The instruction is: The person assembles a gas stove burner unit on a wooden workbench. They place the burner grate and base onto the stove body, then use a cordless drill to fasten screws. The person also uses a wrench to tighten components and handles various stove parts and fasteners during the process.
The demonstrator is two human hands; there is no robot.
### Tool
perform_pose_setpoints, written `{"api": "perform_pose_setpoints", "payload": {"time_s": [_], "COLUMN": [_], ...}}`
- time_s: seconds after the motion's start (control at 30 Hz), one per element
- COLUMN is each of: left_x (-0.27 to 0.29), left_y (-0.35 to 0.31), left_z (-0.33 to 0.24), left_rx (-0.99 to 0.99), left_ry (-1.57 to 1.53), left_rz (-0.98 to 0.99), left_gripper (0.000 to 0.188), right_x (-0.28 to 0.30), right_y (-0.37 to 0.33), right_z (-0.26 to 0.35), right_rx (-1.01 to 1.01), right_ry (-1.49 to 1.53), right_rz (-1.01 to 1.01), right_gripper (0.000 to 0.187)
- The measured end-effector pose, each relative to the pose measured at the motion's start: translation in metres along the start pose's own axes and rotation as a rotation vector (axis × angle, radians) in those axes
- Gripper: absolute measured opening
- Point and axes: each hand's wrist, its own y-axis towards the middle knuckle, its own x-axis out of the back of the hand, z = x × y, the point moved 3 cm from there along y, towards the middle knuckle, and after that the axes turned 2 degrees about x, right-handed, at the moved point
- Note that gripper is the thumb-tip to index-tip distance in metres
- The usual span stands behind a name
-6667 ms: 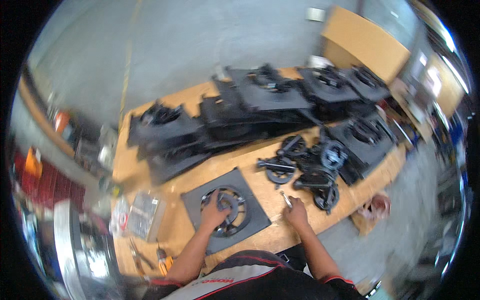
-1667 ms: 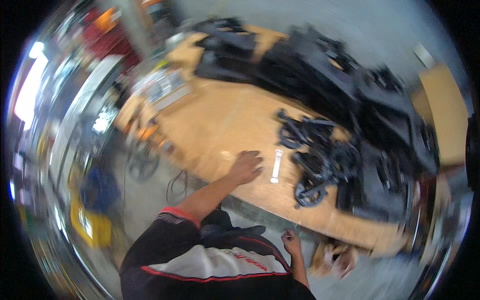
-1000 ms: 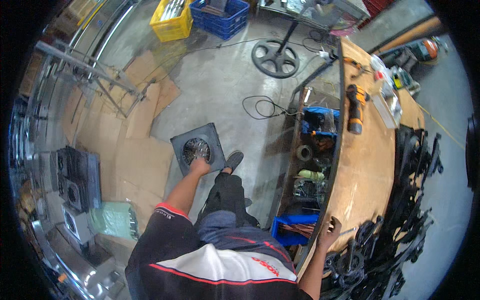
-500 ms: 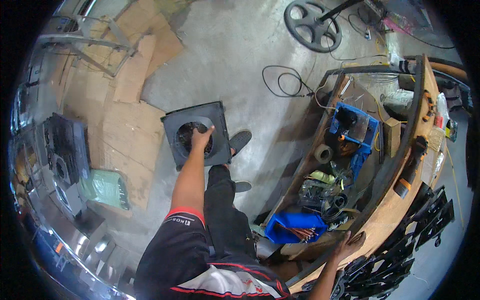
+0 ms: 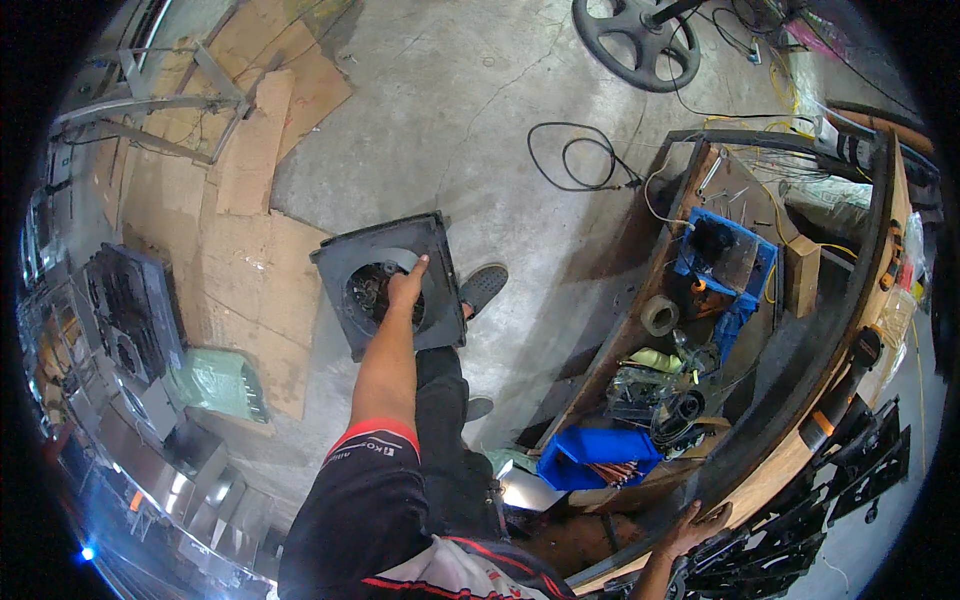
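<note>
My left hand (image 5: pixel 404 287) grips a dark square fan shroud (image 5: pixel 385 285) by the rim of its round opening and holds it out above the concrete floor, over my shoe (image 5: pixel 483 288). My right hand (image 5: pixel 697 523) rests flat on the front edge of the wooden workbench (image 5: pixel 812 425) at the lower right, holding nothing. More black fan parts (image 5: pixel 840 490) lie on the benchtop beside that hand.
Cardboard sheets (image 5: pixel 245 250) cover the floor at the left, with black fan frames (image 5: pixel 130 315) stacked at the far left. Under the bench sit blue bins (image 5: pixel 597 455), a tape roll (image 5: pixel 660 315) and clutter. A black cable (image 5: pixel 580 160) and a round wheel base (image 5: pixel 635 40) lie ahead.
I have turned away from the bench toward the floor, carrying the shroud in my left hand. In the last half second it swung slightly right; my right hand stays on the bench edge.
</note>
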Motion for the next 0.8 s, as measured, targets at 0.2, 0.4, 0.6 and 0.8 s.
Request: {"api": "perform_pose_setpoints", "payload": {"time_s": [0.2, 0.4, 0.6, 0.8], "left_x": [0.015, 0.058, 0.118, 0.153], "left_y": [-0.023, -0.057, -0.173, -0.242], "left_z": [0.005, 0.002, -0.029, -0.093], "left_rx": [-0.103, -0.155, -0.208, -0.72], "left_ry": [-0.008, -0.112, -0.514, -0.458], "left_rz": [-0.003, -0.032, 0.343, 0.563], "left_gripper": [0.104, 0.099, 0.06, 0.065], "right_x": [0.003, 0.004, -0.026, 0.049], "right_y": [0.005, 0.002, -0.018, -0.011], "right_z": [0.016, 0.025, -0.004, 0.027], "right_rx": [-0.025, -0.043, -0.067, -0.15], "right_ry": [0.063, 0.142, 0.193, 0.21], "right_rz": [-0.016, -0.018, -0.065, -0.04], "right_gripper": [0.076, 0.08, 0.076, 0.065]}}
